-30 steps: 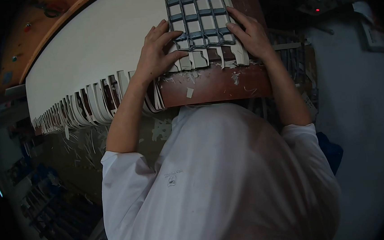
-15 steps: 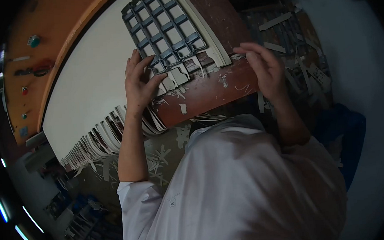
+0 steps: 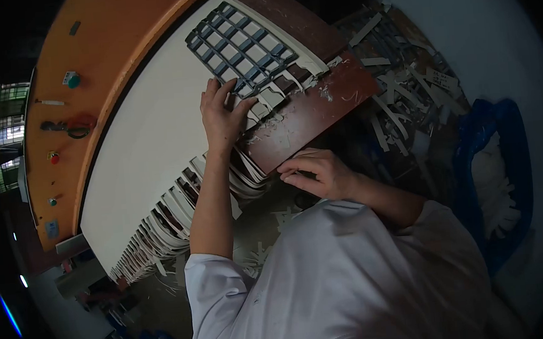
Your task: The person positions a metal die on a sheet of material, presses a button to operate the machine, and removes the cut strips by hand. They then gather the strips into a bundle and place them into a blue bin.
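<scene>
Since the earlier frame the right hand [image 3: 318, 173] has left the far edge of the brown work board [image 3: 317, 105] and come back to the near edge, close to the body; the view has also swung, so the board now sits further up and left.

Left hand [image 3: 223, 117]: lies flat with fingers spread wide on the white sheet [image 3: 148, 141], fingertips touching the near end of the grey lattice [image 3: 239, 44]. Nothing is gripped; it presses down only.

Right hand: fingers curled loosely together at the board's near edge, just beside the hanging white strips [image 3: 246, 174]. Whether a strip is pinched between them cannot be told.

Lattice: lies on the sheet at the far right end of the board, beyond the left fingertips and well apart from the right hand. Loose strip ends stick out at its near side, beside the left thumb.

Edges and room: the sheet's near edge is cut into a long fringe of strips that droops over the board edge to the left. An orange bench surface [image 3: 85, 69] borders the sheet on the far side. To the right, offcuts [image 3: 406, 95] litter the floor, and a blue bin [image 3: 507, 170] stands beyond the right forearm.
</scene>
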A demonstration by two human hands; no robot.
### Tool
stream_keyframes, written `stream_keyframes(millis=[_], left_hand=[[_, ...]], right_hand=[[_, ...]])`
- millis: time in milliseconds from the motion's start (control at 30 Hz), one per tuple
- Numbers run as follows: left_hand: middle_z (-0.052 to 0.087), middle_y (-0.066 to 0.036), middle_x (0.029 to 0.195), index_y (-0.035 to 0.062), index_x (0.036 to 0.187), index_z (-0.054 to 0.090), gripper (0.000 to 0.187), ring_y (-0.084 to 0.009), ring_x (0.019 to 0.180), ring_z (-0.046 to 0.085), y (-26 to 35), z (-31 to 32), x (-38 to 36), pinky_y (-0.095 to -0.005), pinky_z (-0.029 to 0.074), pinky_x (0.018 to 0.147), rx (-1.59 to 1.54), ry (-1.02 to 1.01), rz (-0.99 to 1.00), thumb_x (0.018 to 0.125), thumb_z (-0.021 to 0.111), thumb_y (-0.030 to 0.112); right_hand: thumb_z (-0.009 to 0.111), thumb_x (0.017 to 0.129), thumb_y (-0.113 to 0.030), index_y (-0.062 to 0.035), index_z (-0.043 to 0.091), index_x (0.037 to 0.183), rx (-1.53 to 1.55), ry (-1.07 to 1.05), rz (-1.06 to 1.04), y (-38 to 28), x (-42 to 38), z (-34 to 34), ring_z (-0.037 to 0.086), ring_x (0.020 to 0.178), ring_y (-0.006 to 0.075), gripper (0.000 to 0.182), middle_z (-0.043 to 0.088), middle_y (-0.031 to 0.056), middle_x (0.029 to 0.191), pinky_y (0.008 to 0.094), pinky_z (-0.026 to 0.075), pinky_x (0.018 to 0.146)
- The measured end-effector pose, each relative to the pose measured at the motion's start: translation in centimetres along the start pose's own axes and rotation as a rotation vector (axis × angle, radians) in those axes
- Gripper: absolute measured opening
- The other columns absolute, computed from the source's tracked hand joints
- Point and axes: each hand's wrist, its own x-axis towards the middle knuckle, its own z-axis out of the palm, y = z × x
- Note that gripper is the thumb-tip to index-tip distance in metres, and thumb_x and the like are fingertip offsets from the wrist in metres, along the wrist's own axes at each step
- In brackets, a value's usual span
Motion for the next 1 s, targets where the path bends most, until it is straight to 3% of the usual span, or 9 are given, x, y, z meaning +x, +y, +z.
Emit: stream_keyframes(millis=[167, 267, 400, 533, 633, 733, 800, 900, 1000], left_hand=[[0.062, -0.018, 0.116, 0.0069, 0.115, 0.074, 0.054, -0.0381, 0.105, 0.057, 0.0, -0.1, 0.3, -0.0472, 0.047, 0.094, 0.028, -0.003, 0.061, 0.069, 0.089, 0.032], [0.061, -0.017, 0.11, 0.0073, 0.113, 0.075, 0.051, -0.0371, 0.103, 0.057, -0.4, 0.1, 0.2, -0.0469, 0.046, 0.092, 0.046, 0.09, 0.175, 0.069, 0.088, 0.032], [0.061, -0.019, 0.126, 0.0052, 0.14, 0.055, 0.076, -0.0394, 0.117, 0.055, -0.8, -1.4, -1.3, -0.0466, 0.045, 0.103, -0.105, 0.072, 0.178, 0.076, 0.085, 0.033], [0.061, -0.017, 0.129, 0.0059, 0.133, 0.06, 0.058, -0.0369, 0.12, 0.056, -2.1, -7.9, -8.8, -0.0455, 0.045, 0.102, 0.005, 0.212, 0.199, 0.083, 0.081, 0.025], [0.064, -0.014, 0.122, 0.004, 0.118, 0.067, 0.041, -0.0345, 0.115, 0.058, -6.2, -14.1, -18.0, -0.0439, 0.046, 0.098, 0.149, 0.36, 0.078, 0.083, 0.081, 0.019], [0.062, -0.017, 0.118, 0.0017, 0.117, 0.066, 0.038, -0.0358, 0.112, 0.057, -10.8, -19.3, -27.4, -0.0468, 0.043, 0.099, 0.464, 0.499, -0.082, 0.085, 0.079, 0.018], [0.061, -0.018, 0.117, 0.0011, 0.117, 0.064, 0.039, -0.0368, 0.111, 0.056, -13.1, -21.3, -31.6, -0.0479, 0.042, 0.098, 0.58, 0.521, -0.252, 0.087, 0.078, 0.022], [0.06, -0.019, 0.116, 0.0004, 0.117, 0.063, 0.039, -0.0376, 0.11, 0.055, -15.1, -21.8, -34.0, -0.0486, 0.04, 0.096, 0.494, 0.447, -0.31, 0.089, 0.076, 0.024], [0.063, -0.017, 0.103, 0.0023, 0.106, 0.064, 0.029, -0.0392, 0.098, 0.056, -17.4, -21.5, -33.4, -0.0492, 0.041, 0.087, 0.549, 0.538, -0.233, 0.09, 0.069, 0.026]], right_hand=[[0.073, 0.09, -0.011, 0.0, 0.07, 0.106, -0.027, -0.038, 0.093, -2.0, -2.2, 3.0, 0.072, 0.085, 0.0271, 0.02, 0.073, 0.0119, 0.092, 0.0365, 0.055, 0.079], [0.074, 0.089, -0.01, 0.0012, 0.069, 0.107, -0.102, -0.098, 0.08, -3.0, -2.9, 4.1, 0.072, 0.088, 0.0277, 0.022, 0.074, 0.0122, 0.094, 0.0372, 0.054, 0.083], [0.075, 0.088, -0.016, -0.0015, 0.068, 0.109, -0.189, -0.178, -0.065, -3.1, -1.7, 7.0, 0.07, 0.088, 0.0292, 0.026, 0.072, 0.0116, 0.093, 0.0391, 0.053, 0.084], [0.078, 0.085, -0.019, -0.003, 0.065, 0.116, -0.289, -0.267, -0.179, -3.2, 1.0, 11.8, 0.068, 0.098, 0.0309, 0.037, 0.07, 0.0115, 0.101, 0.0409, 0.051, 0.092], [0.079, 0.083, -0.023, -0.0039, 0.063, 0.119, -0.339, -0.233, -0.314, -2.6, 2.8, 16.9, 0.064, 0.104, 0.0315, 0.044, 0.068, 0.0117, 0.108, 0.0416, 0.048, 0.096], [0.08, 0.083, -0.026, -0.0038, 0.063, 0.119, -0.418, -0.207, -0.385, -1.4, 3.6, 20.8, 0.062, 0.109, 0.0306, 0.046, 0.066, 0.0118, 0.113, 0.043, 0.047, 0.1], [0.079, 0.083, -0.028, -0.0065, 0.064, 0.116, -0.49, -0.156, -0.413, -0.1, 3.5, 21.7, 0.063, 0.106, 0.0272, 0.042, 0.067, 0.0089, 0.11, 0.041, 0.047, 0.095], [0.079, 0.082, -0.028, -0.0085, 0.065, 0.111, -0.562, -0.093, -0.485, 0.7, 4.1, 23.0, 0.065, 0.1, 0.024, 0.037, 0.068, 0.0057, 0.104, 0.0378, 0.049, 0.089], [0.079, 0.082, -0.029, -0.0098, 0.067, 0.106, -0.568, -0.041, -0.518, 0.9, 4.5, 23.2, 0.067, 0.09, 0.0224, 0.034, 0.068, 0.0035, 0.097, 0.0353, 0.051, 0.082]])
